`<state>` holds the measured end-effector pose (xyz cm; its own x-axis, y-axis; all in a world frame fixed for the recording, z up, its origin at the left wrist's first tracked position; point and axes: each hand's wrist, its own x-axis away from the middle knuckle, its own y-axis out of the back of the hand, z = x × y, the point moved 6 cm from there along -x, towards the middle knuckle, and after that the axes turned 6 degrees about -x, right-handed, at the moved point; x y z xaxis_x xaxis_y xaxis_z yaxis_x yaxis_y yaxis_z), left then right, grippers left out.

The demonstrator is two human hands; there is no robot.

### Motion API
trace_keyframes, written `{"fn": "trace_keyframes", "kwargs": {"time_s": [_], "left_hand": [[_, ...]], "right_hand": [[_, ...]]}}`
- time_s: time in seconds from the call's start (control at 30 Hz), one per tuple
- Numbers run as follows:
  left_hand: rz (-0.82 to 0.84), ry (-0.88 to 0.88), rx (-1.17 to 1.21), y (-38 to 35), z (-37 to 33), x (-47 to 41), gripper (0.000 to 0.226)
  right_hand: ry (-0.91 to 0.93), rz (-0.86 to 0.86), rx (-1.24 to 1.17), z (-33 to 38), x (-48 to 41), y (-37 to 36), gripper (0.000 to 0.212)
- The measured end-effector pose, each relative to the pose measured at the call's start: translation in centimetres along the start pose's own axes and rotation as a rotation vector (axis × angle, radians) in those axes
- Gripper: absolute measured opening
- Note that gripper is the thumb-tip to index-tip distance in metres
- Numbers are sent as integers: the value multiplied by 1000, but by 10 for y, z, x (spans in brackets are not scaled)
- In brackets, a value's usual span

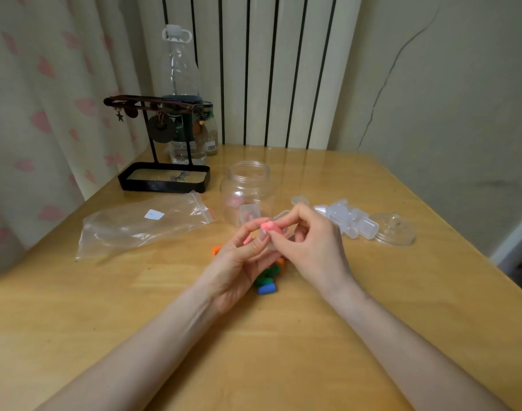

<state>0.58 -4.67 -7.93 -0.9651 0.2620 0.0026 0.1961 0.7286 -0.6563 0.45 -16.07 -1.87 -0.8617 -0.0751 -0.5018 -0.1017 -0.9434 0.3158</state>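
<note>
Pinching pink plug (270, 227), left hand (242, 262) meeting right hand (310, 244), table (268, 351) edges well away

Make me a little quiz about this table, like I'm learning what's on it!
1. True or false: the clear jar has a lid on it.
2. What colour is the earplug pinched between the left hand and the right hand? A) blue B) pink C) green
3. On which side of the jar does the plastic bag lie, left or right?
Key: 1 false; 2 B; 3 left.
</note>
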Motion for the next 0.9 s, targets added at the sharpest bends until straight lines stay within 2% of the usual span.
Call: {"fn": "trace_keyframes", "kwargs": {"time_s": [0.03,0.1,0.17,0.23,0.33,0.5,0.7,0.83,0.9], "left_hand": [[-10,-2,2,-1,0,1,28],[7,4,54,-2,-1,0,31],[34,2,115,-2,-2,-1,56],[33,5,120,-1,-2,-2,70],[60,16,83,-2,0,-2,64],[54,5,32,0,0,-3,59],[46,-3,111,-1,-2,-1,73],[109,-8,160,-5,-4,-2,84],[143,-12,164,-8,-4,-1,85]], "right_hand": [[13,9,31,1,1,-1,16],[19,25,56,4,1,1,13],[5,36,62,6,-1,4,11],[-6,41,55,7,-2,6,11],[33,70,81,10,0,2,13],[30,26,109,5,1,2,14],[72,73,178,11,0,3,10],[145,-20,103,14,0,10,3],[205,-77,149,16,0,15,8]]}}
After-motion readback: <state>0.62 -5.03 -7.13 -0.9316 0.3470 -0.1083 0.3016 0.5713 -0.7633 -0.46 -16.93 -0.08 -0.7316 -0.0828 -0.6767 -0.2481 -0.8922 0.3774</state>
